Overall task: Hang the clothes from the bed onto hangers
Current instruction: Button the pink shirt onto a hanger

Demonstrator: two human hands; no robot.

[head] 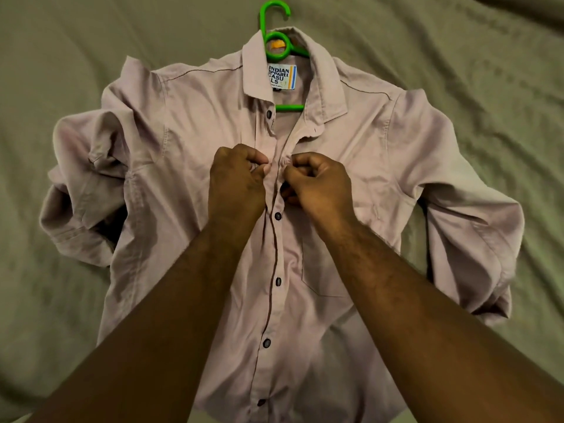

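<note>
A wrinkled olive-green bed sheet (457, 41) fills the background and covers the whole bed. On it a pale mauve button-up shirt (189, 123) lies face up, collar (323, 83) away from the person and hem towards them. A bright green plastic hanger (263, 24) sits inside the shirt. Its hook sticks out past the collar onto the sheet, and a short piece of its lower bar shows in the open neck. Just below the hook, a white neck label (282, 77) printed in dark capitals is sewn inside the collar.

Both bare forearms reach in from the bottom of the view and meet at the shirt's front placket, a little below the neck opening. The left grip (236, 178) is curled, thumb and fingertips pinching the button-side edge of the placket. The right grip (320, 181) is curled too, pinching the facing edge, and the two nearly touch across the seam. Whatever lies between the fingertips is hidden.

The top button (269, 114) above the hands lies undone beside the open neck. Below the hands, a row of dark buttons (278, 281) runs down the closed front. A chest pocket (323, 270) shows beside the right forearm. Both sleeves are bunched and folded at the shirt's sides, the left sleeve (79, 209) crumpled into a heap and the right sleeve (476, 239) bent back along the body.
</note>
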